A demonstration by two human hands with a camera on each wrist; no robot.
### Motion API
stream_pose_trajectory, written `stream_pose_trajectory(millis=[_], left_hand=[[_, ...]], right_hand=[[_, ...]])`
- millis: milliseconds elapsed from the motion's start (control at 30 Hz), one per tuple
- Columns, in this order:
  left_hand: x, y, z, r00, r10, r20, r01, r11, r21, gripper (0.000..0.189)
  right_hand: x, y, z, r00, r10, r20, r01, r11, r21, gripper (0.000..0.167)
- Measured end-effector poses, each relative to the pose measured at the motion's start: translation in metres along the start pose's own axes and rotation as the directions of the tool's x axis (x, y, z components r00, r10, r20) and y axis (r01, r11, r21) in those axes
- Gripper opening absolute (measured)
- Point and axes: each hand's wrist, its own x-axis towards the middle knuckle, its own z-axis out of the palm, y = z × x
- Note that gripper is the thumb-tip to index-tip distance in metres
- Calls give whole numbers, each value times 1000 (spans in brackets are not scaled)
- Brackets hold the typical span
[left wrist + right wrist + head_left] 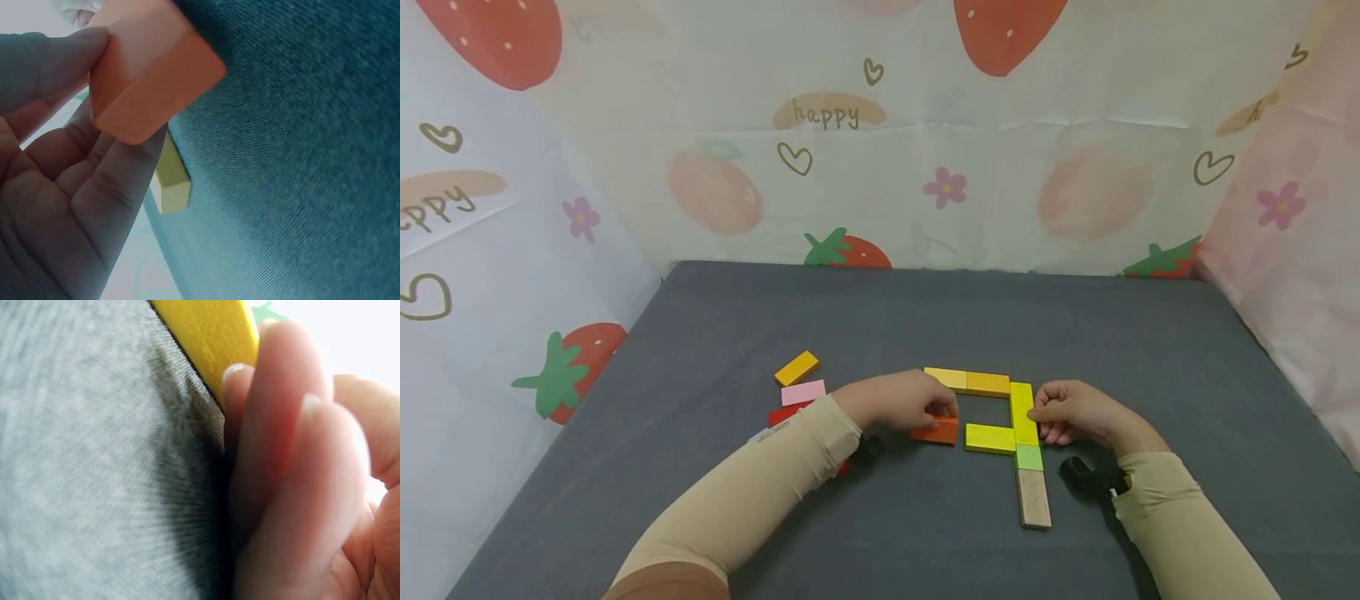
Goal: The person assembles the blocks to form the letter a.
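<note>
Left hand [913, 402] pinches orange block [935, 432]; overshoot could bump crosswise yellow block [989, 439]. Right hand [1081, 412], grip unclear, could nudge lengthwise yellow block [1022, 410].

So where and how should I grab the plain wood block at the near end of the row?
Probably best from above, pinching the two long sides of the wood block toward its near end. It lies flat, both long sides look uncovered, and its far end sits against the green block.

The left grip [910, 398] pinches while the right grip [1078, 410] curls loosely.
</note>
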Motion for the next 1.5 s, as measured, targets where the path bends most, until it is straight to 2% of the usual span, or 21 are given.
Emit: stream_pose_trajectory(millis=[433, 600, 1100, 1500], left_hand=[[6, 2, 2, 998, -58, 28, 58, 998, -6, 25], [8, 2, 4, 997, -73, 25, 73, 997, -35, 25], [8, 6, 8, 996, -88, 35, 91, 992, -84, 13], [8, 13, 9, 996, -86, 26, 87, 995, -41, 10]], right_hand=[[-1, -1, 1, 1000, -14, 1, 15, 1000, -17, 17], [-1, -1, 1, 1000, -20, 3, 20, 1000, -13, 18], [1, 0, 1, 1000, 0, -4, 0, 1000, -9, 17], [2, 0, 0, 1000, 16, -4, -16, 1000, -3, 17]])
